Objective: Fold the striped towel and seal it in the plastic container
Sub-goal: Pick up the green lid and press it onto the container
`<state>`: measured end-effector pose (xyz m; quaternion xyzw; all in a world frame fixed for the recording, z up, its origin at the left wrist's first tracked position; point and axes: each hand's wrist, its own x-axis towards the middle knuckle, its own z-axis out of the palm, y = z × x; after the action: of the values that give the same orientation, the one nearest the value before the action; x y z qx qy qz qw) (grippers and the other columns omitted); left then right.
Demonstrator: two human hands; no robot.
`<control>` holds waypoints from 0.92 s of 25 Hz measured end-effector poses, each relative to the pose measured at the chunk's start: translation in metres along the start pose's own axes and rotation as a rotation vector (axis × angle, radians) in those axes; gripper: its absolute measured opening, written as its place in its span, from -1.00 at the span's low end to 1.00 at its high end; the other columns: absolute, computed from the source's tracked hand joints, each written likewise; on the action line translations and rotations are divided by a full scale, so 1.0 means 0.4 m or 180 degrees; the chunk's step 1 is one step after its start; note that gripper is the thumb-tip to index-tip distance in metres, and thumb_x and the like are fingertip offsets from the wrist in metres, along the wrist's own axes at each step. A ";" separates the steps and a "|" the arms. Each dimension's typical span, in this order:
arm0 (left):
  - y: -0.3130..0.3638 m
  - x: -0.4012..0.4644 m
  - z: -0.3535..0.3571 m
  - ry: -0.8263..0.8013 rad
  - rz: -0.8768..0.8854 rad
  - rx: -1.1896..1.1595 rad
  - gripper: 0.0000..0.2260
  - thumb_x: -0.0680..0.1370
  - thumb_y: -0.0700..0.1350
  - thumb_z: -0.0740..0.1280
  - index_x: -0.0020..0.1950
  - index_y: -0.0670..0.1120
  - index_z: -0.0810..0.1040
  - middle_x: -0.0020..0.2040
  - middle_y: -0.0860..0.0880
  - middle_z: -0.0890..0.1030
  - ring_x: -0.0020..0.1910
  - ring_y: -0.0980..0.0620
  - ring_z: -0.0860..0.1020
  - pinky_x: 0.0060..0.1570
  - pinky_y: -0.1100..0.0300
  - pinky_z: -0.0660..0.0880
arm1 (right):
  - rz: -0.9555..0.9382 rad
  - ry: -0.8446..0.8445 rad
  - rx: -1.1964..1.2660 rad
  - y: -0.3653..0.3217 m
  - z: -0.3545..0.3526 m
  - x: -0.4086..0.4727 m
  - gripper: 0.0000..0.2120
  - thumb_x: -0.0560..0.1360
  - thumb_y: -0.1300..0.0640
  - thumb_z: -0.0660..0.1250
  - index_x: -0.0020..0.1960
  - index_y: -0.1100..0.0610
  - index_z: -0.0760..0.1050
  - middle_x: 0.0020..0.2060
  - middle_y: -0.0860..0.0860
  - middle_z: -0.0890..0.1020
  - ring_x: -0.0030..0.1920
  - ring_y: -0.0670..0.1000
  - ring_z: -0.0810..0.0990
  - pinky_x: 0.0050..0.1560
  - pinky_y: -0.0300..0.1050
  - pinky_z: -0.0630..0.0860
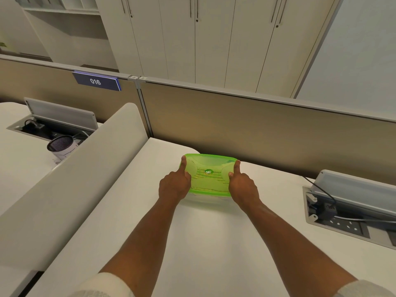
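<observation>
The plastic container (pixel 209 197) sits on the white worktop (pixel 192 243), close to the brown partition (pixel 257 127) behind it, with its translucent green lid (pixel 209 175) on top. Through the lid the striped towel (pixel 205 184) shows faintly as dark lines inside. The left hand (pixel 174 186) grips the container's left end, thumb stretched flat along the lid's edge and the other fingers curled under out of sight. The right hand (pixel 243 187) holds the right end the same way. To the container's right lies an open cable tray (pixel 342 213); far to its left, a mesh cup (pixel 62 145).
</observation>
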<state>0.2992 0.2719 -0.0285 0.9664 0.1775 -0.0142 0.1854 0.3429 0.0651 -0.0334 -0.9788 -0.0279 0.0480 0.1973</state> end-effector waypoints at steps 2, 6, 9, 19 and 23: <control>0.000 0.000 0.000 0.0000 -0.0020 -0.0001 -0.47 0.62 0.04 -0.04 0.57 0.22 -0.12 -0.23 -0.10 0.51 -0.24 -0.17 0.47 -0.15 0.04 0.40 | -0.0016 -0.0013 -0.0005 0.000 0.002 0.002 -0.48 0.65 -0.01 -0.05 0.56 0.06 -0.10 0.07 0.26 0.57 0.05 0.30 0.55 -0.04 0.08 0.43; 0.001 0.005 0.005 0.0035 0.0022 0.0102 -0.48 0.63 0.04 -0.04 0.57 0.20 -0.13 -0.20 -0.14 0.55 -0.20 -0.19 0.53 -0.16 0.05 0.39 | -0.0014 -0.0012 0.0013 0.006 0.004 0.006 -0.48 0.65 0.00 -0.05 0.56 0.06 -0.10 0.08 0.27 0.57 0.06 0.32 0.55 -0.02 0.09 0.44; 0.014 0.002 0.002 0.0034 -0.0009 0.0229 -0.48 0.64 0.03 -0.03 0.59 0.13 -0.10 0.00 -0.18 0.60 -0.04 -0.22 0.57 -0.11 0.03 0.39 | 0.0021 -0.0049 0.0044 0.000 -0.002 0.001 -0.48 0.65 0.01 -0.04 0.56 0.07 -0.08 0.11 0.27 0.55 0.07 0.31 0.54 -0.01 0.09 0.44; 0.088 -0.006 0.057 0.0245 0.1206 0.0413 -0.47 0.65 -0.03 0.02 0.59 -0.15 -0.01 0.62 -0.13 0.02 0.60 -0.14 -0.05 0.55 -0.12 -0.08 | -0.0718 0.0268 -0.0513 -0.056 0.021 -0.014 -0.44 0.64 0.02 0.04 0.55 0.24 0.00 0.55 0.18 0.09 0.55 0.16 0.02 0.52 0.13 -0.03; 0.078 -0.013 0.088 0.0164 0.1119 0.0526 -0.46 0.66 0.06 -0.04 0.60 -0.11 -0.04 0.62 -0.10 -0.01 0.60 -0.11 -0.06 0.55 -0.12 -0.12 | -0.0868 0.0162 -0.0673 -0.043 0.057 -0.025 -0.44 0.65 -0.01 -0.06 0.56 0.20 -0.07 0.57 0.15 0.00 0.57 0.11 -0.06 0.53 0.10 -0.13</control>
<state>0.3066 0.2303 -0.0499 0.9945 0.0089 0.0286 0.1004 0.3300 0.0890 -0.0466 -0.9821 -0.1603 -0.0072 0.0986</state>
